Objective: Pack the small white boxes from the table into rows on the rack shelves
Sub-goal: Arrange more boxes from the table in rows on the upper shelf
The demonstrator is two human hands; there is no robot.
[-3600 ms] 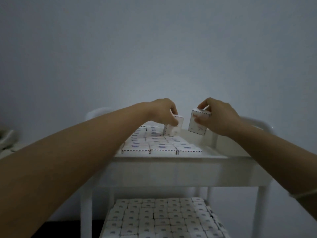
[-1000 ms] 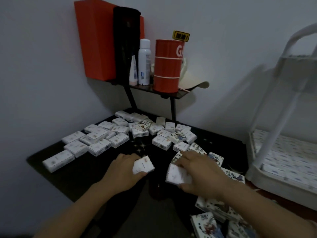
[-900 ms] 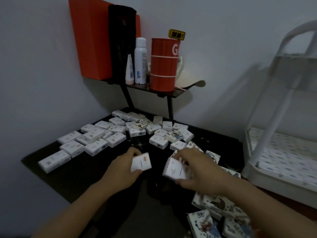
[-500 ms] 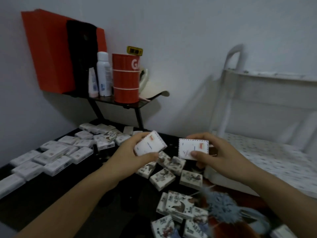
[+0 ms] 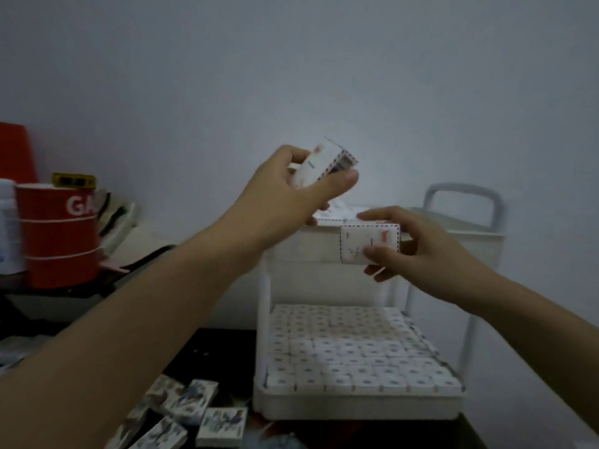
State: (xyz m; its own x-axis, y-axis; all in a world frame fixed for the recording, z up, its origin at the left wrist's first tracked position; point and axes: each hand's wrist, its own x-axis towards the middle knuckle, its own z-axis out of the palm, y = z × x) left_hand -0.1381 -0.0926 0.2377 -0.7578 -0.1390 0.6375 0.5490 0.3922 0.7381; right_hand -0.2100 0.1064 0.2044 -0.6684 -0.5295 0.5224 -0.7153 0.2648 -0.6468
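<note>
My left hand [image 5: 285, 196] grips a small white box [image 5: 324, 166] raised and tilted above the left end of the white rack's top shelf [image 5: 453, 234]. My right hand [image 5: 418, 254] pinches a second small white box [image 5: 369, 243] between thumb and fingers, held flat-faced toward me in front of that shelf's rim. A few boxes show on the top shelf behind my hands. The lower shelf [image 5: 356, 406] is packed with rows of white boxes [image 5: 350, 351]. Several loose boxes [image 5: 194, 413] lie on the dark table at the bottom left.
A red can [image 5: 58, 234] with white letters and a yellow tag stands on a small stand at the left, with a red box edge [image 5: 14, 150] behind it. The rack's handle [image 5: 463, 196] rises at the right. A plain wall fills the background.
My view has swung right from the table to the rack. Both hands, each with a box picked off the table, have risen to the top shelf.
</note>
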